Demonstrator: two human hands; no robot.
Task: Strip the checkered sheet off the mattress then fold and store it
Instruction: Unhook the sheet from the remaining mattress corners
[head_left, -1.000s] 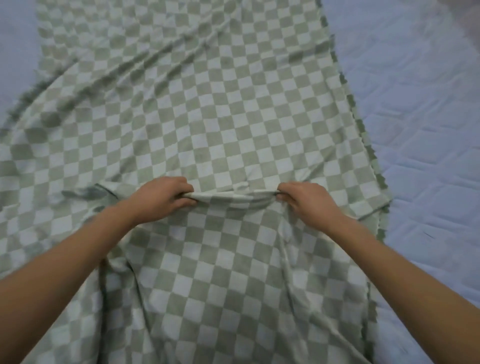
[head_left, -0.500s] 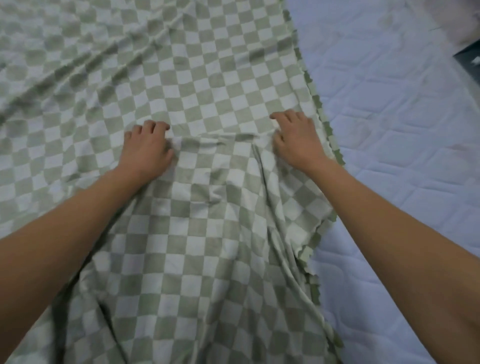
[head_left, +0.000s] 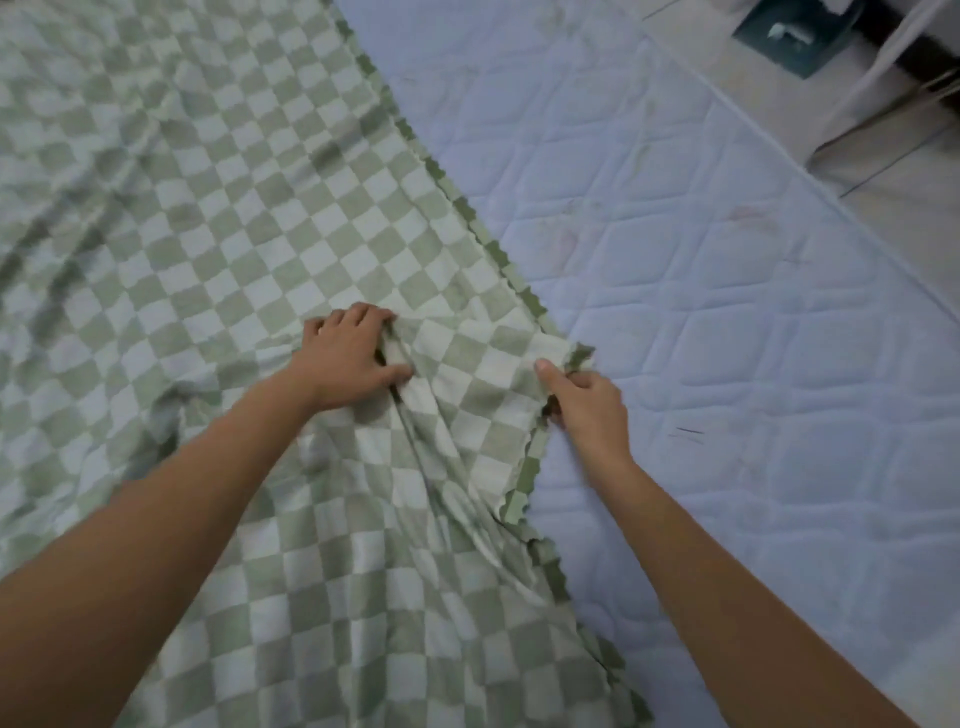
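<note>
The green-and-white checkered sheet (head_left: 249, 208) lies folded over itself across the left of the white quilted mattress (head_left: 727, 312), its zigzag green edge running diagonally through the middle. My left hand (head_left: 348, 364) rests on the upper layer's fold, fingers and thumb bunching a ridge of cloth. My right hand (head_left: 587, 400) pinches the corner of that upper layer at the sheet's right edge, thumb on top, and the corner stands slightly raised. Wrinkles run from both hands back toward me.
The mattress's right edge runs diagonally at the upper right, with tiled floor (head_left: 909, 208) beyond it. A dark teal object (head_left: 795, 36) and pale hanging cloth sit on the floor at the top right corner.
Both hands lay flat on the sheet half a second ago. They have moved right; the right hand now pinches the corner at the zigzag edge and the left bunches cloth. The view swung right.
</note>
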